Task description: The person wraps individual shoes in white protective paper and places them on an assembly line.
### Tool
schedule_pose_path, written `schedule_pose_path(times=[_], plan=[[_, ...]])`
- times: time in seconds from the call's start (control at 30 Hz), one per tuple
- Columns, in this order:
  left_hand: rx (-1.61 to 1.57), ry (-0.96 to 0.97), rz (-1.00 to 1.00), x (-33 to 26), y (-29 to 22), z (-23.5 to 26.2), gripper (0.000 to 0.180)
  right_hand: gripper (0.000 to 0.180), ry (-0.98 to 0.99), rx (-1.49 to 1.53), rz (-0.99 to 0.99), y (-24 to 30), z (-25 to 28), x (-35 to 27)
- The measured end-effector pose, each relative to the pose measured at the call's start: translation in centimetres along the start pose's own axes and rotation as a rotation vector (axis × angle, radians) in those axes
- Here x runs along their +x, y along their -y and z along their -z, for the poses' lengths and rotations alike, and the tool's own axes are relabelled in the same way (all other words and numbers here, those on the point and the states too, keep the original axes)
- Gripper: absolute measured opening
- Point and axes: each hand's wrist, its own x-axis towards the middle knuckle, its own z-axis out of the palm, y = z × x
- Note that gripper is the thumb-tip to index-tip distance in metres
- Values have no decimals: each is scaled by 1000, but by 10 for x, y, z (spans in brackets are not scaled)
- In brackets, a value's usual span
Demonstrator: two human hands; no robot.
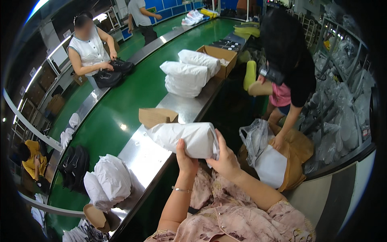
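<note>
A bundle wrapped in white paper (pixel 181 137) is held between both hands, over the metal edge of the green conveyor. My left hand (pixel 186 159) grips it from below, thumb up along its near side. At its right end, where the paper is folded, my right hand (pixel 225 158) presses with thumb and fingers. What lies inside the paper is hidden. Just behind the bundle is a brown piece of cardboard or paper (pixel 157 116). More white wrapped bundles stand stacked (pixel 186 80) farther along the metal ledge (pixel 151 165).
Left of me lie white wrapped bundles (pixel 109 181) and black shoes (pixel 74 165) on the green belt (pixel 102 133). An open carton (pixel 227 66) stands beyond the stack. On the right, a co-worker (pixel 294 60) reaches into a brown sack (pixel 298 157). Another co-worker (pixel 88 50) handles black shoes across the belt.
</note>
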Motion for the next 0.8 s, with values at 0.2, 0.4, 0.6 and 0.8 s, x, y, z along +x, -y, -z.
schedule_pose_path(times=[0.2, 0.4, 0.6, 0.8], plan=[[-149, 53, 10, -15, 4, -18, 63, 65, -233, -195, 326, 1, -12, 3], [-294, -35, 98, -16, 8, -31, 56, 49, -464, -125, 402, -8, -38, -4], [-298, -31, 29, -12, 3, -16, 57, 32, -229, 864, -63, 9, -32, -10], [-167, -23, -60, -16, -7, -13, 63, 18, -51, 1426, -501, 4, -16, 7]])
